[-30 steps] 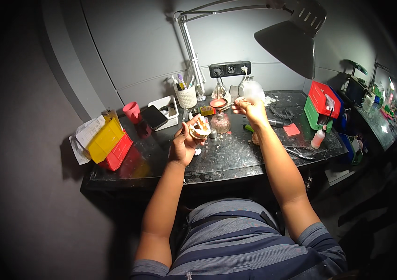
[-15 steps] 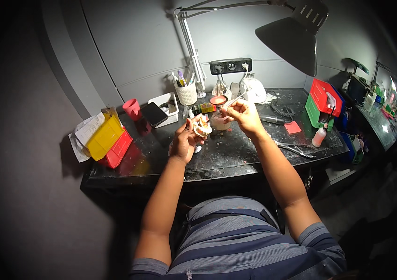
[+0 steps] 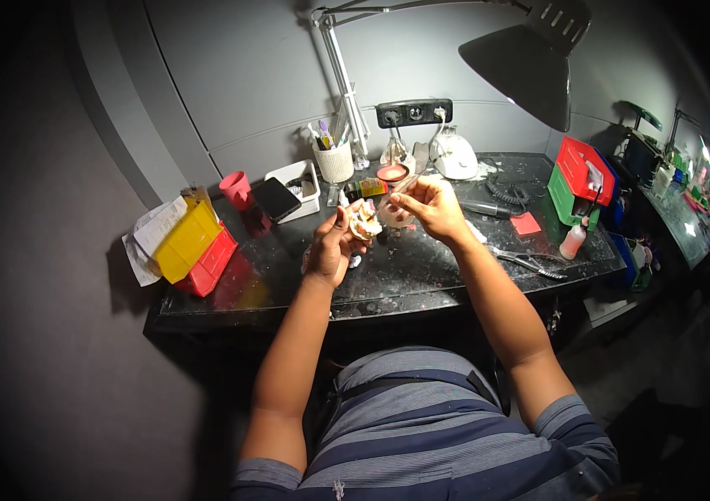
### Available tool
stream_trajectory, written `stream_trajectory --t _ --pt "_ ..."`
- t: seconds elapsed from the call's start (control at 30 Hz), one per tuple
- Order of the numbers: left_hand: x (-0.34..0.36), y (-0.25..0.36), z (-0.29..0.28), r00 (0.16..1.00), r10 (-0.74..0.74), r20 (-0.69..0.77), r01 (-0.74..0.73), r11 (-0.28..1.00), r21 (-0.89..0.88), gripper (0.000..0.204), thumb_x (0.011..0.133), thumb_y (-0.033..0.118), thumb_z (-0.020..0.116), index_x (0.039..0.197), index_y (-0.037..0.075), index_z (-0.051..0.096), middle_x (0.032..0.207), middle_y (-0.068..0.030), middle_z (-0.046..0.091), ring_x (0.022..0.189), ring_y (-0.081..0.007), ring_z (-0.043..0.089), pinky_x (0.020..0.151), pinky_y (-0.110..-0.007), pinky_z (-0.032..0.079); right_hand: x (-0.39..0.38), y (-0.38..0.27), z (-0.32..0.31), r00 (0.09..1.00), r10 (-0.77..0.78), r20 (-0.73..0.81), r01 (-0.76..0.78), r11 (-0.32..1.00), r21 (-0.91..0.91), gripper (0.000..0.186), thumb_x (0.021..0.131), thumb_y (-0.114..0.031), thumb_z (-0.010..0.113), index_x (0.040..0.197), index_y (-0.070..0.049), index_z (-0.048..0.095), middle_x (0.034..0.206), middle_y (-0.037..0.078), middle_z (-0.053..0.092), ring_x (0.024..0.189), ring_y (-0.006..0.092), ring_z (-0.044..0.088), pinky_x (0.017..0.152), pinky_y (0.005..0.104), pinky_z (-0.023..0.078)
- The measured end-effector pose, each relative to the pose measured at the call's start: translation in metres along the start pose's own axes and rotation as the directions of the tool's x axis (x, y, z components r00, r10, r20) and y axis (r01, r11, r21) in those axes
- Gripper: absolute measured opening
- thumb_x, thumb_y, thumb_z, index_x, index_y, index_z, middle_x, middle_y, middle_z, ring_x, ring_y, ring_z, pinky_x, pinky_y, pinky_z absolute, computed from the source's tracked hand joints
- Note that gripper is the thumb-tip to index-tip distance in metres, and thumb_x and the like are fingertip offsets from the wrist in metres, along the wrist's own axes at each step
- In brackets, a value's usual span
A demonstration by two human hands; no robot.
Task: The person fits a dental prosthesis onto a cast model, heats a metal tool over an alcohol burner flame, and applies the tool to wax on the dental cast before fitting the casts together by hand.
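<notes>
A small pale dental cast is gripped in the curled fingers of the left hand, above the dark worktop. At its 3 o'clock, a thin tool is pinched by the right hand. A slip could chip the cast or drop it; the pink cup at 12 o'clock could be knocked.

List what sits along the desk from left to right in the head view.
Yellow bin → pink cup → phone → left hand with a small cast → right hand → red pad → red tray.
</notes>
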State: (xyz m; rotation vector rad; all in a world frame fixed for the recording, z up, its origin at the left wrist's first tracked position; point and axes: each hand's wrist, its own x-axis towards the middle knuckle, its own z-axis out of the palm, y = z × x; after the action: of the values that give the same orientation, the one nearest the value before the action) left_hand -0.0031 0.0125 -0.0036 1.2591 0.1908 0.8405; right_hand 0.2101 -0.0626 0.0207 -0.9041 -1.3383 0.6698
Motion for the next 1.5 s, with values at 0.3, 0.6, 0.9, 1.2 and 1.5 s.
stream_trajectory --t 0.3,0.6,0.9,1.2,1.5 --pt "0.001 -0.001 -0.003 1.000 -0.010 0.002 0.010 1.000 0.012 0.071 0.101 0.054 0.044 0.141 -0.005 0.045 0.100 -0.0096 0.068 0.078 -0.0168 0.064 0.064 -0.027 0.048 0.000 -0.003 0.002 0.998 -0.016 -0.062 0.013 0.999 -0.036 0.009 0.093 -0.006 0.067 0.095 0.002 0.065 0.086 0.009 0.072 0.072 0.0106 0.066 0.064 0.0249 0.054" --pt "0.007 -0.006 -0.011 0.997 -0.064 -0.047 0.055 0.982 -0.180 0.068 0.100 0.046 0.042 0.140 -0.008 0.044 0.105 -0.0163 0.068 0.078 -0.0260 0.066 0.064 -0.033 0.049 0.006 0.012 -0.023 0.959 0.043 -0.281 -0.060 0.997 -0.053 0.014 0.091 -0.010 0.071 0.088 0.002 0.064 0.079 0.009 0.071 0.067 0.0137 0.069 0.056 0.0260 0.055" --pt "0.009 -0.011 -0.021 0.995 -0.074 -0.074 0.054 0.967 -0.249 0.060 0.097 0.037 0.042 0.137 -0.008 0.049 0.109 -0.0184 0.067 0.077 -0.0312 0.066 0.064 -0.037 0.051 -0.007 -0.008 -0.030 0.775 0.515 -0.365 -0.624 0.535 -0.570 0.029 0.086 -0.020 0.076 0.073 0.005 0.068 0.061 0.010 0.067 0.053 0.0183 0.067 0.050 0.0331 0.054" --pt "0.007 -0.010 -0.020 0.999 -0.019 -0.042 0.008 0.969 -0.247 0.058 0.095 0.032 0.044 0.138 -0.007 0.048 0.113 -0.0179 0.065 0.082 -0.0308 0.065 0.066 -0.036 0.050 -0.009 0.007 -0.008 0.981 0.192 0.018 -0.072 0.450 -0.890 0.014 0.074 -0.017 0.074 0.086 -0.010 0.076 0.087 0.018 0.072 0.084 0.0347 0.070 0.078 0.0435 0.056" --pt "0.006 -0.007 -0.014 0.999 0.014 -0.040 -0.023 0.971 -0.239 0.064 0.089 0.028 0.046 0.145 -0.004 0.042 0.114 -0.0185 0.065 0.086 -0.0320 0.065 0.071 -0.036 0.050 -0.006 0.030 0.003 0.979 0.196 0.058 0.006 0.256 -0.967 0.013 0.074 -0.020 0.069 0.082 -0.012 0.075 0.077 0.017 0.070 0.077 0.0358 0.069 0.072 0.0449 0.055"
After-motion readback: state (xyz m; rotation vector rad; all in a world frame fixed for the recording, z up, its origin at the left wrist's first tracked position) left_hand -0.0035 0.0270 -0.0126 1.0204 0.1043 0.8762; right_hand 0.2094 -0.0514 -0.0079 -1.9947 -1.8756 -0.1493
